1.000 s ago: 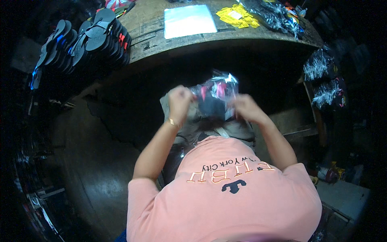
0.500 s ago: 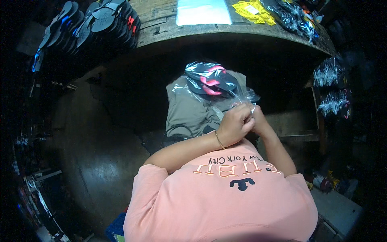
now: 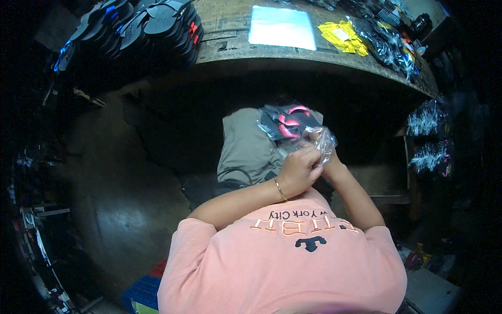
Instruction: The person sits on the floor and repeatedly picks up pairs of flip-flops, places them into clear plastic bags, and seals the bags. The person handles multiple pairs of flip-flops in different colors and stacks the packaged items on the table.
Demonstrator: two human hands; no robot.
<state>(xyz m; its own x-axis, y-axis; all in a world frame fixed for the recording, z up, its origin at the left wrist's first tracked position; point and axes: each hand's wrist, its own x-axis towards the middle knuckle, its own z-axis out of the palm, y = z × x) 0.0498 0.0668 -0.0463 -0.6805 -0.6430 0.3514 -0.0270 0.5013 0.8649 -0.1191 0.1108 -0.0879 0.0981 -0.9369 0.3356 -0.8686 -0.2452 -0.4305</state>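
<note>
In my lap lies a clear plastic bag (image 3: 325,141) around dark flip-flops (image 3: 269,119) with pink straps (image 3: 288,128). My left hand (image 3: 300,166), with a thin gold bracelet at the wrist, is closed, its thumb and fingers pinching the gathered end of the bag on the side nearest my body. Just to the right, my right hand (image 3: 330,163) grips the same end. Its fingers are partly hidden behind the shiny film and my left hand. The flip-flops point away from me, above my thighs.
A wooden table (image 3: 225,47) curves across ahead. On it are stacked dark flip-flops (image 3: 162,23) at the left, a stack of clear plastic sheets or bags (image 3: 282,29), yellow tags (image 3: 342,36) and bagged goods (image 3: 384,47). More bagged items (image 3: 429,157) hang or stack at the right. A blue crate (image 3: 141,293) sits behind left.
The bagged flip-flops have been drawn closer to my hands and a little right. The bag's loose end now bunches up over my right hand. My head view has shifted slightly.
</note>
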